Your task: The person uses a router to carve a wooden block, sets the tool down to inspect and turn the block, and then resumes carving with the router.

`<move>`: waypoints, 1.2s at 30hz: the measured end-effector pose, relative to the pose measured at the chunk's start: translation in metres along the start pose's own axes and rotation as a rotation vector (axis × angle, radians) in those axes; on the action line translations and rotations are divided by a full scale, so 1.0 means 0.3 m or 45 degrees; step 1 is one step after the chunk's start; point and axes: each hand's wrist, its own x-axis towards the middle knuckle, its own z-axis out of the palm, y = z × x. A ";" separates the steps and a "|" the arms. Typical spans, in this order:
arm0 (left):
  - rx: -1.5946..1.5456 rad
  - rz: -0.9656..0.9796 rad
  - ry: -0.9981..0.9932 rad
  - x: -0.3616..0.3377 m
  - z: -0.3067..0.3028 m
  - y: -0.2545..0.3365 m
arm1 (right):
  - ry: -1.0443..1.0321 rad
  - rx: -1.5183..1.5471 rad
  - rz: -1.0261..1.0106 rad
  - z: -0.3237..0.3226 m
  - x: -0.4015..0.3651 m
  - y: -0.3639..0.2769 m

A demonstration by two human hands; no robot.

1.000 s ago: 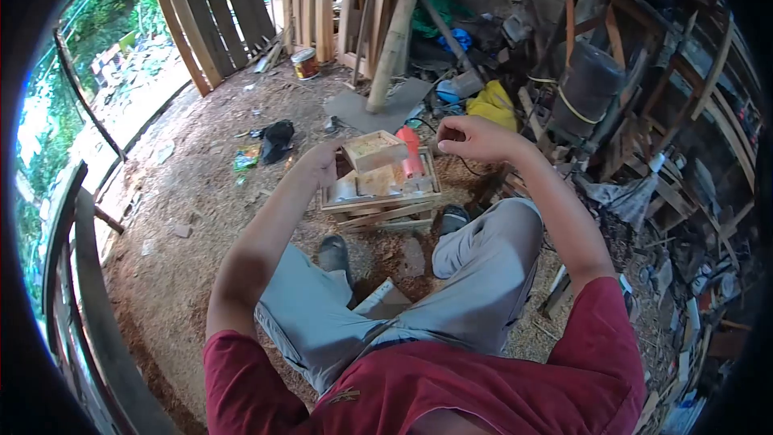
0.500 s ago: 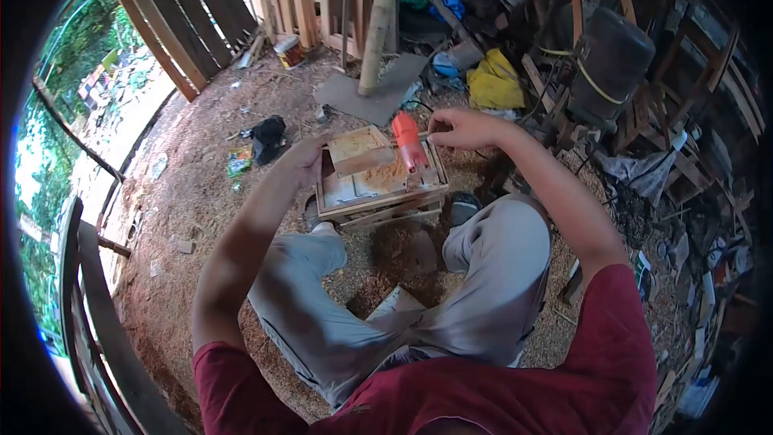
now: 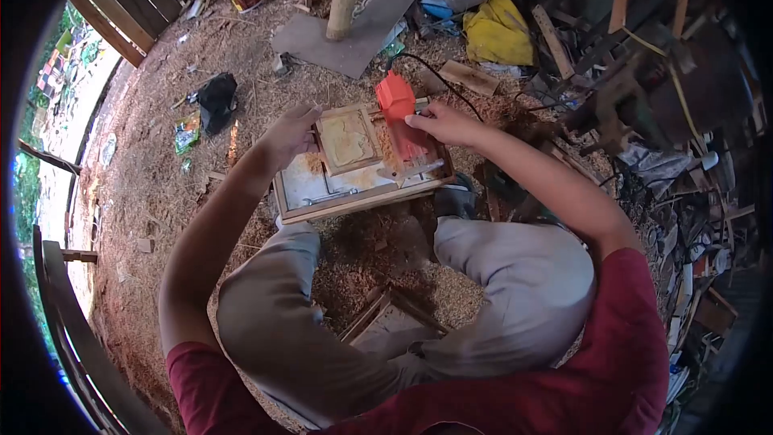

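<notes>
My left hand [image 3: 294,133] is closed on the left edge of a small square wooden panel [image 3: 349,141] with a raised border. The panel rests on or just above a shallow wood-framed tray [image 3: 366,203] with a pale bottom. An orange-red power tool [image 3: 400,113] stands on the tray, right of the panel. My right hand [image 3: 444,123] has its fingers pinched together at the tool's right side, with the thumb against it. Its other fingertips are partly hidden. A small metal wrench [image 3: 330,196] lies at the tray's near side, with sawdust around the tool.
Wood shavings cover the ground. A black cable [image 3: 451,84] runs behind the tool. Beyond are a flat grey sheet [image 3: 310,44] under a post [image 3: 346,0], a yellow cloth [image 3: 499,28] and a black bag [image 3: 217,101]. Scrap is heaped at the right. A wooden frame [image 3: 390,314] lies between my legs.
The view has tilted down and drawn closer to the tray. The panel, earlier showing its near edge, now shows its bordered face. Both hands stay at the panel and the tool.
</notes>
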 end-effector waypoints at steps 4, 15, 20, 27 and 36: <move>-0.046 0.035 -0.061 0.029 0.011 -0.067 | 0.056 0.055 -0.004 0.063 0.012 -0.043; -0.109 0.121 -0.021 0.036 0.053 -0.222 | 0.113 0.500 -0.093 0.180 0.055 0.036; 0.161 0.077 -0.005 0.035 0.058 -0.161 | 0.099 1.010 0.043 0.132 -0.008 0.040; 0.210 0.282 0.014 0.075 0.122 -0.162 | -0.031 1.680 -0.152 0.019 -0.097 0.014; 0.617 0.636 0.189 0.039 0.083 -0.134 | -0.028 1.839 -0.145 0.053 -0.077 0.045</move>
